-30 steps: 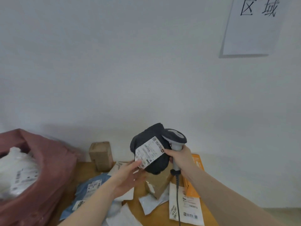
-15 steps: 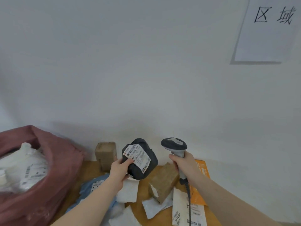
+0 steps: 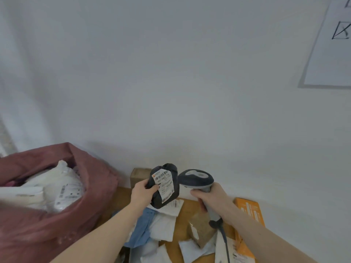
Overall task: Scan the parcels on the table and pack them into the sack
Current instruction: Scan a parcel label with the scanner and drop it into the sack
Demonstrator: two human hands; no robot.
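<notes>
My left hand (image 3: 141, 192) has its fingers clenched round the black parcel (image 3: 165, 185), holding it above the worktop (image 3: 185, 213) with its white shipping label (image 3: 164, 185) turned toward me. Just right of those fingers, my right hand (image 3: 209, 196) grips the handle of the barcode scanner (image 3: 196, 180), its head beside the parcel. Well to the left of my left fingers, the red sack (image 3: 57, 215) stands open with white parcels (image 3: 55, 188) inside.
</notes>
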